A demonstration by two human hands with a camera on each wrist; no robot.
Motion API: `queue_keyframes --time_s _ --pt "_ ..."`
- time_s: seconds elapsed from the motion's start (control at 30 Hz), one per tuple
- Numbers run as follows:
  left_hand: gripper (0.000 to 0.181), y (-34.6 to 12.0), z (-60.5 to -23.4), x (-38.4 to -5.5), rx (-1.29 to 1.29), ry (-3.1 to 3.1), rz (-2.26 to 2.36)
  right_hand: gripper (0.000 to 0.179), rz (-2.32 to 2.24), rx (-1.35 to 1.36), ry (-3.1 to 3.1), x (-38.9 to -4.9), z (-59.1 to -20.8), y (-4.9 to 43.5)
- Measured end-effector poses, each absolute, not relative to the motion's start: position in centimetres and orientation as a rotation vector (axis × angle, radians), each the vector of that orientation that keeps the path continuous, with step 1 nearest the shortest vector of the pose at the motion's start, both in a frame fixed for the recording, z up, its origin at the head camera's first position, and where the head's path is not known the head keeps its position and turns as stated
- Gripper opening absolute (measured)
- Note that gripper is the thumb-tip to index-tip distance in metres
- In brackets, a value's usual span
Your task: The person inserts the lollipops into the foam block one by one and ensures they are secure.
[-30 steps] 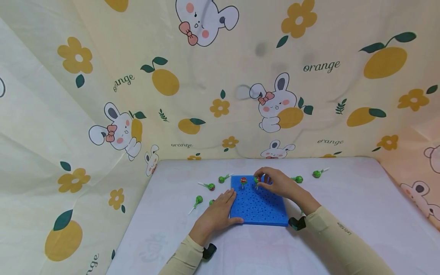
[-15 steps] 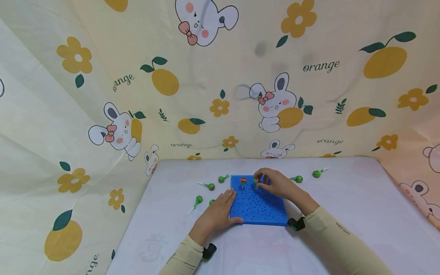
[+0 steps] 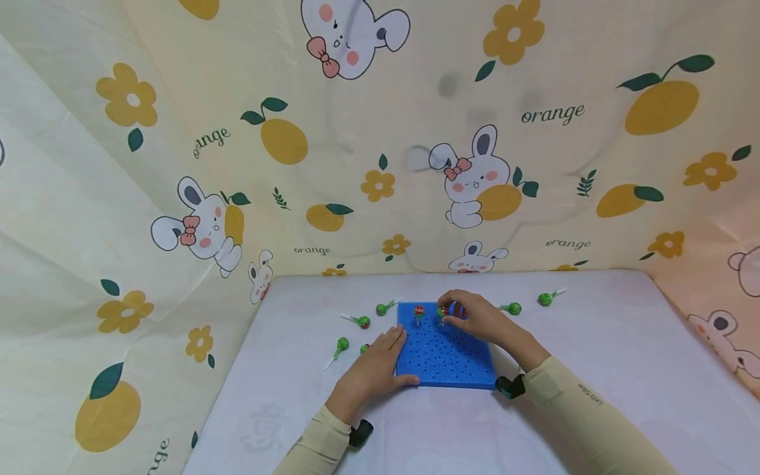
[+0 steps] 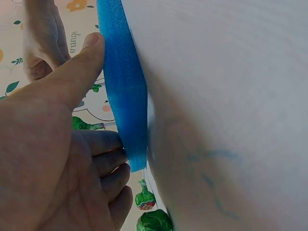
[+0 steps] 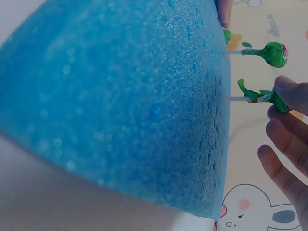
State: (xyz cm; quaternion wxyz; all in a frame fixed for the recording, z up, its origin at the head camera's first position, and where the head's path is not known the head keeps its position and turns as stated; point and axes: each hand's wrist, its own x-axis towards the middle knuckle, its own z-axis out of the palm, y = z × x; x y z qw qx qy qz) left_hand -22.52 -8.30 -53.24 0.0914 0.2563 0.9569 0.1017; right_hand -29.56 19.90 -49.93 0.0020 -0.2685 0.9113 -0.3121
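Observation:
A blue foam board dotted with small holes lies on the table. Near its far edge, my right hand pinches the green-and-red wrapped head of a lollipop between thumb and fingers. In the right wrist view, this lollipop's white stick meets the board's surface. To its left, another lollipop stands upright in the board, untouched. My left hand rests along the board's left side, fingers extended; its thumb touches the near edge in the left wrist view.
Several loose lollipops lie left of the board, among them one green lollipop and another lollipop. Two more, a near lollipop and a farther lollipop, lie to the right. A printed cloth hangs behind the white table.
My right hand has sunk very slightly with the lollipop toward the board. The left hand keeps its place on the board's side.

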Motion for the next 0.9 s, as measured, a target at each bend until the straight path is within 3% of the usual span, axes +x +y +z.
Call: queue_keyframes --time_s 0.9 --pt "0.103 -8.3 -53.1 -22.5 0.765 2.836 0.290 0.036 -0.992 -0.840 2.877 -29.0 -50.0 21.1"
